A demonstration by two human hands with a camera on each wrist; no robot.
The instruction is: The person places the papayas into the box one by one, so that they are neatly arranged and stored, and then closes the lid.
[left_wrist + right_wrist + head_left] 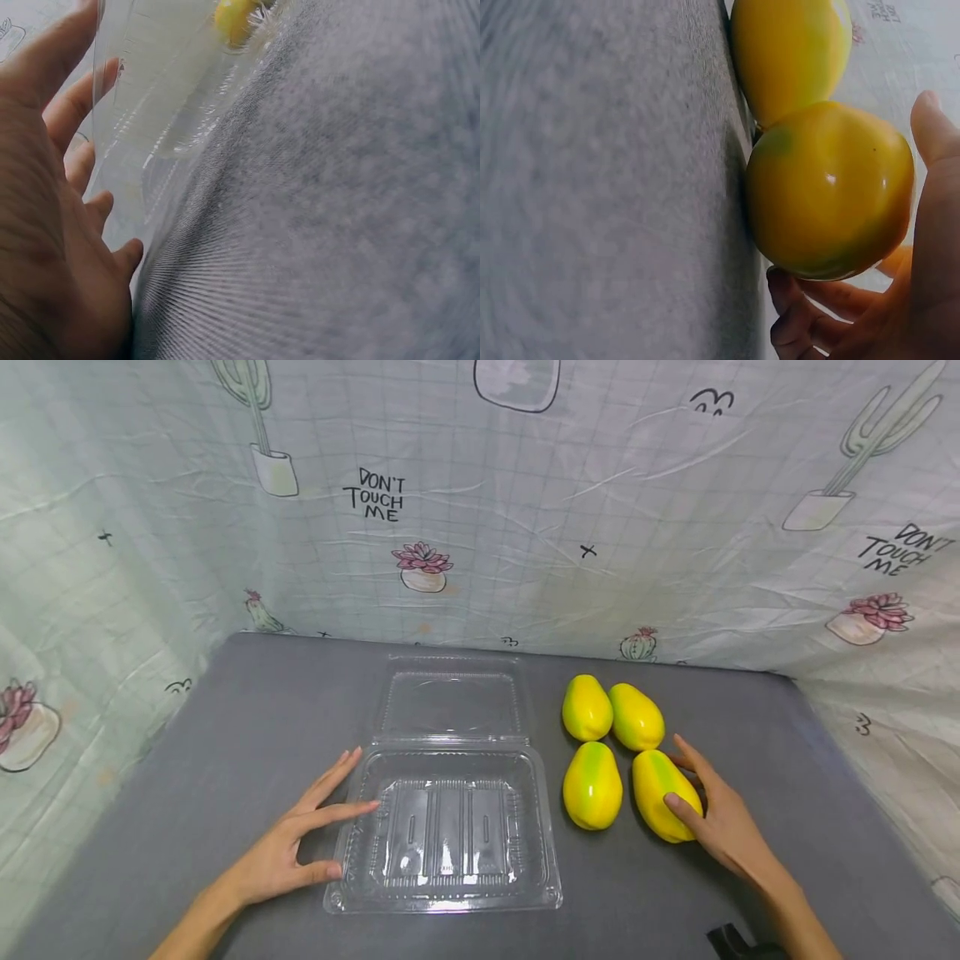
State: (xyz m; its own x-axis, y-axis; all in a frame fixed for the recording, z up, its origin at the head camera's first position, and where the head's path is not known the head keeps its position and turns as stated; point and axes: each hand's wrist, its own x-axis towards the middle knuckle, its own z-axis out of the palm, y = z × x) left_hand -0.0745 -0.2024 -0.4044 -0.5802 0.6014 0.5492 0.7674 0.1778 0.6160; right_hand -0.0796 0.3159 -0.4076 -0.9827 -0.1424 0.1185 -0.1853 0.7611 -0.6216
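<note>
A clear plastic clamshell box lies open on the grey cloth, its tray (pixel 450 902) near me and its lid (pixel 450 702) flat behind. My left hand (pixel 341 837) rests against the tray's left rim (pixel 150 90) with straight fingers (pixel 75 112). Several yellow-green fruits lie right of the box. My right hand (pixel 686 774) cups the near right fruit (pixel 660 789), thumb on its near end and fingers behind it. In the right wrist view this fruit (pixel 829 187) rests on the cloth, with curled fingers (pixel 810 300) round it and another fruit (pixel 791 52) just beyond.
Three other fruits lie beside the held one: near left (pixel 592 785), far left (pixel 587 707), far right (pixel 636 717). A cactus-print sheet (pixel 525 527) walls in the grey table (pixel 225 735) at the back and both sides. A small black object (pixel 731 939) sits at the front edge.
</note>
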